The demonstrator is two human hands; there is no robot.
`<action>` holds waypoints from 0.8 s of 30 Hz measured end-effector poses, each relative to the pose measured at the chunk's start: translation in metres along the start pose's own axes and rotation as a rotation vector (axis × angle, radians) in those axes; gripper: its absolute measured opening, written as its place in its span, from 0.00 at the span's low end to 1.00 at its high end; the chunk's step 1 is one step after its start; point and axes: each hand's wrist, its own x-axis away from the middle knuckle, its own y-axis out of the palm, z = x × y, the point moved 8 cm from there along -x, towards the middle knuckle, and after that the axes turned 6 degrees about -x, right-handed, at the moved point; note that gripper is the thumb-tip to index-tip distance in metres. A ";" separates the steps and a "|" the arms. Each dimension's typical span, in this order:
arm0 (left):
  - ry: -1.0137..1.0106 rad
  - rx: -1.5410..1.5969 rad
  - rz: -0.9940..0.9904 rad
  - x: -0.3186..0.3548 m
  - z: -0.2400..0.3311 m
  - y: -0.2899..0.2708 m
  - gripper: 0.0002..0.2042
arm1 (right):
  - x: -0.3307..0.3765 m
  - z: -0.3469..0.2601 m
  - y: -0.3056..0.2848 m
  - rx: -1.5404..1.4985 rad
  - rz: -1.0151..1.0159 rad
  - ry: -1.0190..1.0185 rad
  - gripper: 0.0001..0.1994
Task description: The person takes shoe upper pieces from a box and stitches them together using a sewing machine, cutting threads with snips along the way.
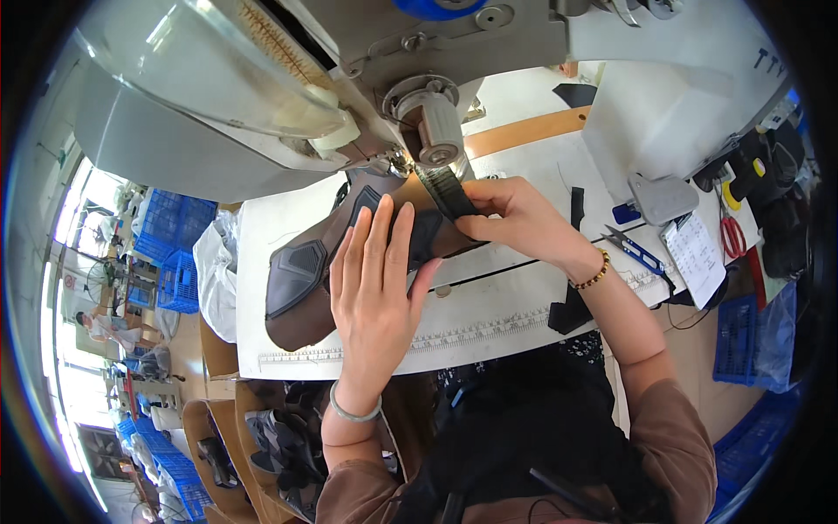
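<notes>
Head view: worker's left hand (pixel 374 284), grip released, lies flat, apparently steadying the brown-and-grey contoured panel (pixel 298 325) at seven o'clock from the grey-white sewing machine (pixel 166 150); right hand (pixel 524 223) pinches the black textured strip (pixel 443 189), seemingly guiding it.

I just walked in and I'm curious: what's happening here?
A person is working at a sewing machine. The left hand lies flat on a brown piece with dark panels, while the right hand pinches a black strip close under the machine. Blue-handled snips lie to the right on the white table.
</notes>
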 end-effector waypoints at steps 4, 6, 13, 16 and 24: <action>0.042 0.005 0.058 0.001 -0.001 0.004 0.29 | -0.008 0.017 -0.001 -0.062 -0.009 -0.048 0.14; 0.053 -0.008 0.073 0.001 0.001 0.003 0.29 | -0.008 0.019 -0.004 -0.094 0.027 -0.070 0.15; 0.060 -0.067 0.075 0.001 0.006 0.006 0.27 | -0.005 0.013 -0.001 -0.090 0.041 -0.126 0.04; 0.052 -0.078 0.095 0.001 0.012 0.005 0.27 | -0.002 0.013 -0.005 -0.190 0.067 -0.123 0.08; 0.085 -0.111 0.065 0.001 0.005 0.007 0.27 | -0.002 0.014 -0.001 -0.249 0.022 -0.076 0.12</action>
